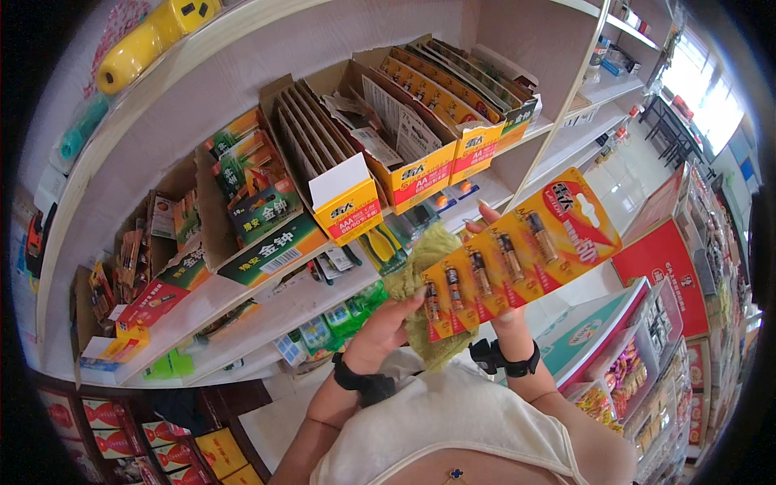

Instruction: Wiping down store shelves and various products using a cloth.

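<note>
A long yellow-and-red blister card of batteries (491, 265) is held up before my chest, tilted with its hang-hole end to the upper right. My left hand (388, 324) grips a crumpled green cloth (439, 348) against the card's lower left end. Behind the card, my right hand (508, 315) supports it; fingertips show above its upper edge and the palm is hidden. Several batteries sit in a row under clear plastic. On the shelf to the left, an opened yellow battery box (347, 206) holds upright cards, beside another battery carton (424, 176).
More cartons, including a green one (267, 251), line the shelf (291, 267). Yellow-handled pliers (385, 245) and green packs (345, 312) lie on the level below. A metal upright (555, 115) stands beyond the cartons. To the right is a display with bagged goods (627, 370).
</note>
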